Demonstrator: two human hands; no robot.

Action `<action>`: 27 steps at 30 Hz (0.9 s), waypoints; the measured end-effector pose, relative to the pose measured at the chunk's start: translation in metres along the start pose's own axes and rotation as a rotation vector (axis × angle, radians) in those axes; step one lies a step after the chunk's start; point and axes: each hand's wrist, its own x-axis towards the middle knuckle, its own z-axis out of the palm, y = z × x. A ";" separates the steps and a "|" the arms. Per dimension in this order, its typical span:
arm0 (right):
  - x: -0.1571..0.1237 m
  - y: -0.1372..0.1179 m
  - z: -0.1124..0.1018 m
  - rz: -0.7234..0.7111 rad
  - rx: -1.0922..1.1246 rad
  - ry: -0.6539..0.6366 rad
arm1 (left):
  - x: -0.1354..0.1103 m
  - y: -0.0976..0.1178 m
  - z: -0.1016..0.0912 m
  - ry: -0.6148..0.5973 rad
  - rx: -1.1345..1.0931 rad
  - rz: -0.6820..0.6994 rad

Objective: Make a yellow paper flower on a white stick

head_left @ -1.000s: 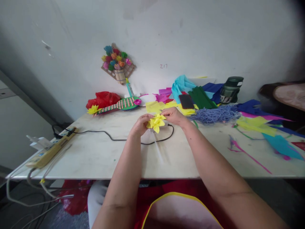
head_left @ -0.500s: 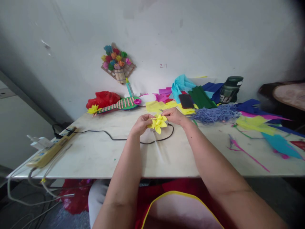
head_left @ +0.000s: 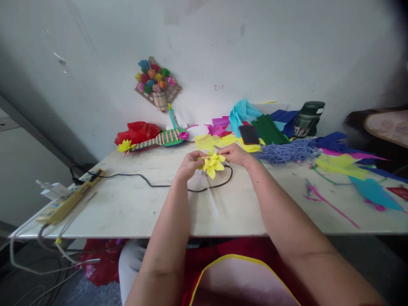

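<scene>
A yellow paper flower is held just above the white table, near its middle. My left hand pinches the flower from the left, fingers curled on its petals. My right hand pinches it from the upper right. A pale straw-like stem runs down from the flower toward me. Both forearms reach in from the bottom of the view.
A black cable loops under my hands to a power strip at the left edge. Coloured paper sheets, a phone, purple yarn, a dark jar, a paper guitar and a red bag line the back.
The flower has turned slightly between my fingers and shifted a little to the right; both hands keep their grip in almost the same place.
</scene>
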 end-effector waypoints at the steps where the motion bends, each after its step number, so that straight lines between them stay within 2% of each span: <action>1: -0.001 0.000 -0.001 0.031 0.009 -0.024 | 0.000 0.000 0.000 0.002 0.001 0.006; 9: -0.010 0.004 -0.020 0.178 -0.035 -0.111 | -0.003 0.007 -0.007 0.048 -0.027 0.040; 12: -0.013 0.013 -0.028 0.238 -0.090 -0.058 | -0.002 0.006 -0.012 0.110 -0.039 0.070; 14: -0.014 0.022 -0.030 0.323 -0.238 0.025 | -0.001 0.005 -0.015 0.179 -0.039 0.099; 16: -0.013 0.033 -0.028 0.474 -0.494 0.114 | 0.001 0.004 -0.017 0.245 -0.039 0.135; 18: -0.013 0.043 -0.023 0.610 -0.704 0.122 | 0.002 0.004 -0.018 0.303 -0.028 0.172; 20: -0.013 0.049 -0.018 0.664 -0.788 0.083 | 0.003 0.003 -0.019 0.346 -0.005 0.199; 23: -0.011 0.047 -0.010 0.617 -0.880 0.103 | 0.005 0.002 -0.019 0.392 0.018 0.229; 27: -0.006 0.026 0.004 0.335 -0.918 0.185 | 0.009 -0.001 -0.022 0.480 0.051 0.249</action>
